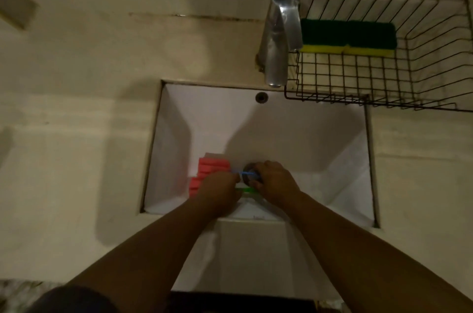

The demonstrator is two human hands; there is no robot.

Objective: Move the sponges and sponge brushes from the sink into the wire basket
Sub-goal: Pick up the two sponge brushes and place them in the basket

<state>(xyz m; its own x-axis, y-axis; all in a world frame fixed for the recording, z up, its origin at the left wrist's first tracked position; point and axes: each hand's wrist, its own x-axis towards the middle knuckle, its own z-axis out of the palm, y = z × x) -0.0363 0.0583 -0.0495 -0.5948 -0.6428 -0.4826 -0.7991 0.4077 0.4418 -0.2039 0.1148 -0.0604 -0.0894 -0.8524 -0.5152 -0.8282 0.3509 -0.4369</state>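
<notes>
Step in hand: I am reaching both hands into the sink (320, 138) at about 6 o'clock of the basin, gathering the brushes beside the drain (248, 168); I judge this as the pick-up, with nothing lifted clear yet.
Left hand: my left hand (217, 191) is curling over a thin blue handle (245, 174) at the drain, fingers bent in; whether they are truly clamping it I cannot tell.
Right hand: my right hand (275, 180) is lying palm-down over the drain, touching the other end of the blue handle, with a green handle (246, 190) poking out below; its fingers are hidden, so I cannot tell the grip.
Sponges in sink: the pink sponges (210, 171) are sitting at 9 o'clock of my hands, against the left wall; I am counting roughly two stacked blocks, though the ridges are making the count uncertain.
Brushes: I am counting two handles, one blue and one green; their heads are hidden.
Already in basket: one long green-and-yellow sponge (348, 37), possibly two set end to end, is lying at the far side of the wire basket (384, 105).
Basket place: it is standing on the desk (76, 69) at 1 o'clock of the sink, just right of the tap (280, 36).
Next move: I am judging that it calls for a firm pinch on both handles, a lift clear of the rim, then a carry towards 1 o'clock past the tap.
</notes>
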